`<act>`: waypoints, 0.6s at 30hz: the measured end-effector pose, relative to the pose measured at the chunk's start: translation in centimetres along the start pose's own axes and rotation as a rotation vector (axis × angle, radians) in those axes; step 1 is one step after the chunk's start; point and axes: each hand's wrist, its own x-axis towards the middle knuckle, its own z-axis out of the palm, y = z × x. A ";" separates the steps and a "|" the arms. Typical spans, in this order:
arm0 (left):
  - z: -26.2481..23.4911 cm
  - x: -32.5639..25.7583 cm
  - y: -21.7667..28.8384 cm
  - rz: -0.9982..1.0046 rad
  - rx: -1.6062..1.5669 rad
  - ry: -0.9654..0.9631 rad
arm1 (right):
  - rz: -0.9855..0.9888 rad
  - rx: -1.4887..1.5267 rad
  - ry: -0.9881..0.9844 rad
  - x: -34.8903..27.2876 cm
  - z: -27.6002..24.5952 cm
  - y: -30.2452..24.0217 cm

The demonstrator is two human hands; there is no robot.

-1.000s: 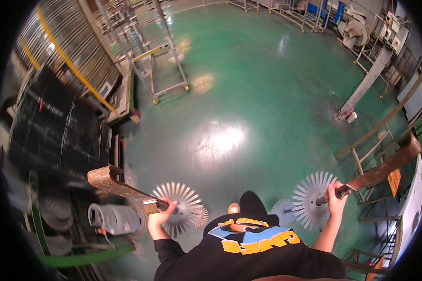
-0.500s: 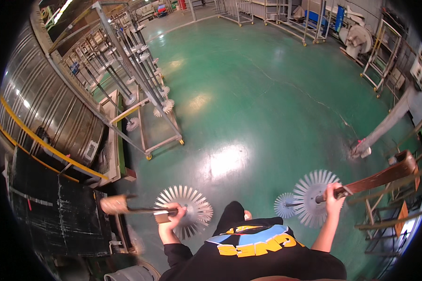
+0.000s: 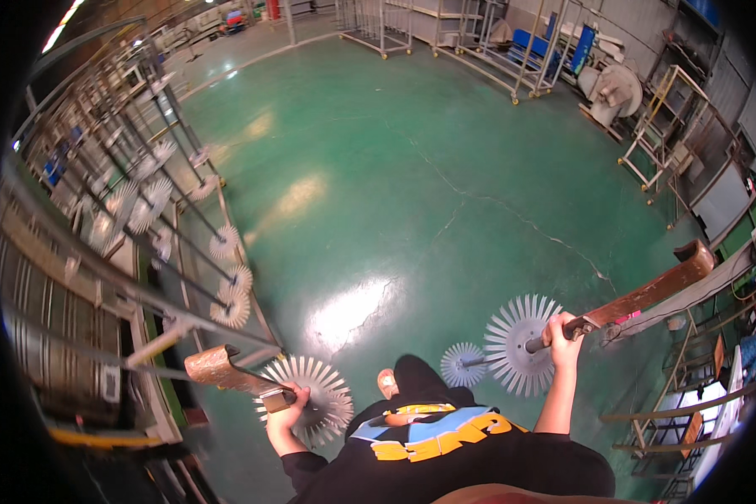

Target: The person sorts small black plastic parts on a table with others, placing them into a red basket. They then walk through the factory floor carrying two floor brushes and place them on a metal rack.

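My left hand (image 3: pixel 287 407) is closed round a dark metal rod. One end of it bears a curved copper-brown metal hook (image 3: pixel 210 367); below the hand spreads a round metal disc with slotted, fin-like edges (image 3: pixel 332 401). A small rectangular piece lies against that hand; what it is I cannot make out. On the right, my right hand (image 3: pixel 563 340) grips a similar rod, its long brown hook (image 3: pixel 655 287) pointing out to the right. This rod carries a large finned disc (image 3: pixel 511 363) and, lower down, a smaller finned disc (image 3: pixel 460 366).
At the left stands a metal frame rack (image 3: pixel 248 336) hung with rods and several finned discs (image 3: pixel 224 242). Green floor (image 3: pixel 378 185) with a long crack stretches ahead. Wheeled racks (image 3: pixel 378 29) line the far side. Shelving (image 3: pixel 689 420) and a grey post stand at the right.
I have moved forward with both rods in hand. The left rack is now nearer and beside me, while the black panel has slipped back toward the lower left. Both grips stay the same.
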 end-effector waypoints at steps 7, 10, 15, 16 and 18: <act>-0.2 14.9 5.9 -0.025 -0.030 -0.064 | 0.059 0.097 0.022 13.4 9.4 1.9; -0.5 22.1 4.8 -0.079 -0.195 -0.045 | 0.048 0.041 0.079 20.8 15.5 3.5; -2.5 33.3 10.1 -0.092 -0.076 0.025 | 0.069 0.117 0.100 32.6 22.9 4.7; -2.3 35.1 11.0 -0.123 -0.084 0.008 | 0.082 0.111 0.107 34.4 24.1 5.3; -2.3 39.1 11.1 -0.098 -0.102 0.032 | 0.084 0.087 0.067 37.6 27.1 6.4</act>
